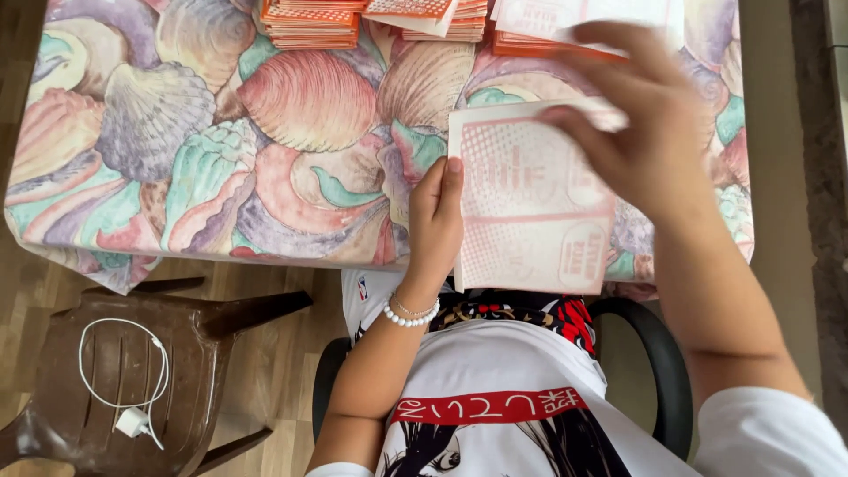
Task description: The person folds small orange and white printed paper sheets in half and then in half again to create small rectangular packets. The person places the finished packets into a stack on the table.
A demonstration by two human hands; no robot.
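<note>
A pale card with faded red print (530, 212) lies flat at the near edge of the table. My left hand (435, 221) presses its left edge, fingers together and pointing away from me. My right hand (640, 124) hovers blurred over the card's upper right corner, its fingers touching or pinching that corner. Stacks of orange and white printed cards (309, 22) sit along the far edge of the table, with another stack (548, 22) behind my right hand.
The table wears a cloth with a pastel seashell pattern (221, 132). A brown plastic chair (115, 380) stands at lower left with a white charger and cable (132, 420) on its seat. I sit in a black chair (662, 362) on a wood floor.
</note>
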